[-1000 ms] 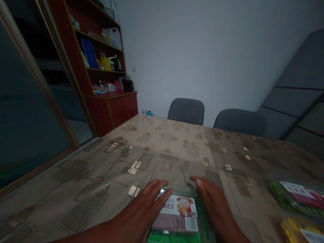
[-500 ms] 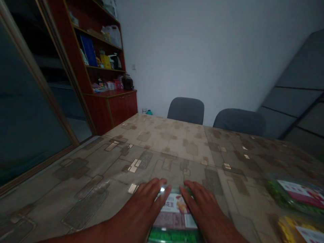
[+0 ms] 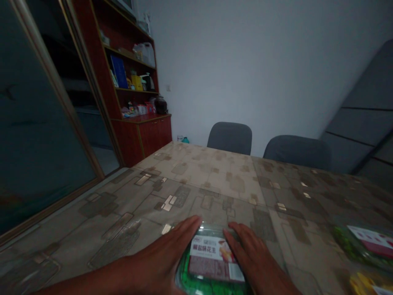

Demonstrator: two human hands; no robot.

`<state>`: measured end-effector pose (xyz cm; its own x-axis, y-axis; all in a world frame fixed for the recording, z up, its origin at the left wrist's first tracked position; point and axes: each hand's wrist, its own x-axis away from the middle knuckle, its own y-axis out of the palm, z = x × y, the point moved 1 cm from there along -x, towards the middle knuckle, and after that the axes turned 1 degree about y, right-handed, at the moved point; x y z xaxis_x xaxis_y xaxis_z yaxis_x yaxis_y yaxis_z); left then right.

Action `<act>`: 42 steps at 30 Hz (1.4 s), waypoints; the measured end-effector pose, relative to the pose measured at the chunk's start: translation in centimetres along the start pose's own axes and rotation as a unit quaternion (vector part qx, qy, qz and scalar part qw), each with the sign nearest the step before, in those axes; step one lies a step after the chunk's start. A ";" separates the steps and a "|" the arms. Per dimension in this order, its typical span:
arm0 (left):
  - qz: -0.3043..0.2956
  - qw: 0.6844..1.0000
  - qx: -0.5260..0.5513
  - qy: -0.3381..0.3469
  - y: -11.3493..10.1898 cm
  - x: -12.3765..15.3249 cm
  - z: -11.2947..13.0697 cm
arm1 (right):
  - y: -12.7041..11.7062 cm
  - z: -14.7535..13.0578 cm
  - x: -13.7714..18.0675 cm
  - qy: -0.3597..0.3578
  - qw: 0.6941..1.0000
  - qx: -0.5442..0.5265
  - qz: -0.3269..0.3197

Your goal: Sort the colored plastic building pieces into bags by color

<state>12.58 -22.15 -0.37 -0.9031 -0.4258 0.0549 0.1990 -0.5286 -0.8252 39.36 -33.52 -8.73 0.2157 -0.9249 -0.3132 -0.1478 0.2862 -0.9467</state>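
A clear plastic snack box [image 3: 211, 262] with green contents lies on the table near its front edge, in the lower middle of the head view. Its white and maroon label has Chinese print and a small picture. My left hand [image 3: 172, 254] is against the box's left side, thumb and fingers along the edge. On the opposite side, my right hand [image 3: 251, 254] rests along the right edge, its fingers reaching over the lid's rim. Between them, the two hands hold the box. The undersides of my fingers are hidden.
At the right edge lie a second clear box [image 3: 362, 246] with green contents and a box of yellow contents [image 3: 368, 282], partly cut off. A patterned cloth covers the table [image 3: 208, 172]. Two grey chairs [image 3: 230, 137] stand behind it, and a red shelf cabinet [image 3: 144, 135] stands at the left.
My left hand has slid off the lid's top to the box's left side, so more of the label shows. My right hand stays on the right edge. The view has shifted slightly left.
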 end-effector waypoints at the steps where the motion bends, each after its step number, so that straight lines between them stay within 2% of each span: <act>1: 0.002 1.000 0.015 -0.008 0.1 -0.2 0.0 | -0.1 0.0 -0.1 0.003 1.000 -0.015 -0.012; 7: -0.004 0.999 0.032 -0.025 0.2 -0.8 0.5 | -0.5 0.2 -1.1 -0.007 0.995 -0.090 -0.038; 10: 0.000 0.999 0.026 -0.022 -0.6 -0.5 0.5 | -0.3 0.5 -1.4 -0.015 0.994 -0.094 -0.050; 13: -0.007 0.998 0.048 -0.042 -2.0 0.0 0.2 | -1.5 0.6 -1.3 -0.006 0.995 -0.082 -0.049; 17: 0.081 0.996 0.019 -0.046 -3.4 0.7 0.3 | -4.9 0.2 -0.8 -0.031 0.989 -0.129 -0.070; 19: 0.086 0.996 -0.016 -0.017 -3.2 1.0 1.0 | -5.8 0.1 -0.8 -0.032 0.986 -0.146 -0.079; 22: 0.034 0.999 -0.037 0.018 -1.9 1.2 2.1 | -5.5 0.3 -1.0 -0.013 0.987 -0.142 -0.077; 25: -0.003 0.999 -0.032 0.020 -0.4 0.9 2.4 | -5.7 0.1 -1.1 -0.007 0.985 -0.150 -0.088; 30: 0.001 0.999 -0.021 0.026 0.9 -0.2 1.4 | -9.1 -1.1 -1.4 -0.001 0.981 -0.176 -0.086; 32: 0.006 0.999 -0.025 0.030 0.8 -0.4 1.2 | -9.2 -1.2 -1.6 -0.003 0.981 -0.176 -0.087; 38: -0.005 0.998 -0.052 0.045 -1.0 0.2 2.6 | -5.7 0.3 -2.2 0.004 0.975 -0.170 -0.141; 40: 0.004 0.996 -0.065 0.058 -1.3 0.5 2.9 | -6.6 0.7 -1.7 0.015 0.972 -0.189 -0.140; 42: 0.020 0.995 -0.070 0.064 -1.0 0.6 2.9 | -8.5 0.8 -0.8 0.040 0.968 -0.218 -0.119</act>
<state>12.98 -23.97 2.06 -0.9384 -0.3426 -0.0448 0.1892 -0.4008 -0.8964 41.25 -35.02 -0.48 0.2211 -0.9729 -0.0675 -0.4999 -0.0536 -0.8644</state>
